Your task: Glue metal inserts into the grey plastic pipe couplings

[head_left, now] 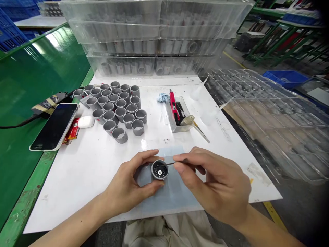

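1. A small grey plastic cup (159, 170) sits up in the middle of the view, with its open end up. It is round and smooth on the outside. Inside are dark parts and a shiny little round bit.
2. The left grip (127, 187) is curled around the cup at 9 o'clock. Its thumb is on top and its fingers press the side, so it is shut on the cup and has a firm hold.
3. The right grip (216, 181) comes in at 3 o'clock. Its finger and thumb pinch a thin metal stick (171, 163), and the tip of the stick reaches over the cup's rim.
4. Just under the hands lies a pale blue mat (169, 202), flat on a white desk (77, 178).
5. At 10 o'clock stands a bunch of grey cups (115, 109), all upright and close together.
6. At 1 o'clock is a clear box (178, 115) with a red pen (173, 103) in it. A blue cloth (162, 97) lies just beside it.
7. Farther out at 9 o'clock lie a black phone (54, 127) and a white earbud case (85, 121).
8. At 12 o'clock, clear trays (151, 44) are stacked high, with rows of grey tubes inside.
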Available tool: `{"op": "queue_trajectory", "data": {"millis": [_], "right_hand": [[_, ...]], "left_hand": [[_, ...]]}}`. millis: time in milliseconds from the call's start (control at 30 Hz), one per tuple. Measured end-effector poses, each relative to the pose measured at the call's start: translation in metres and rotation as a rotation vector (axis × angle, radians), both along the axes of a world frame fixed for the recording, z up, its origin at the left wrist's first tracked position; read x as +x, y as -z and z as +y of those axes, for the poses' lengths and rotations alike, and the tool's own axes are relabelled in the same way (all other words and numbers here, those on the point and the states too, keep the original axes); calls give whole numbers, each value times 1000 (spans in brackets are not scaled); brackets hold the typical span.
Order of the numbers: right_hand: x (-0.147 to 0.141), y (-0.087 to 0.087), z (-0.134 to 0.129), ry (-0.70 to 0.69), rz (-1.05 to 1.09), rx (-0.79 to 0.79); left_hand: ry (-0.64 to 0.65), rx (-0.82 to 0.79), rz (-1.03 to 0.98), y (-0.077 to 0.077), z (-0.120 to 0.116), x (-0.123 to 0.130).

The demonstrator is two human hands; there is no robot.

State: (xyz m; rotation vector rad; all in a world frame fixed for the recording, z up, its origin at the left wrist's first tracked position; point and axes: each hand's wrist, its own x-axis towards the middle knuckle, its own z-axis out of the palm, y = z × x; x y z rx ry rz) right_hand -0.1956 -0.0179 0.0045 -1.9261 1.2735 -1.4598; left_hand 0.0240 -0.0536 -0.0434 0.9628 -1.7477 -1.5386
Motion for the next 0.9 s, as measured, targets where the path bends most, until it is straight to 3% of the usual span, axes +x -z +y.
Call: {"op": "queue_trajectory", "data": {"millis": [233,400,667,767,900], "right_hand": [[8,10,-4,-56,-43,-5],[6,14,-5,-21,8,-19],[0,2,3,4,-21,-16],[-15,-5,0,129,-62,-77],[-44,-10,-28,478,-48,-340]], "left_hand": [[10,-65,-26,3,0,2],[25,-82,-43,4,0,2],[16,-85,-73,6,2,4],[7,-94,-109,8,3,4],[30,-133,-127,12,4,4]]}}
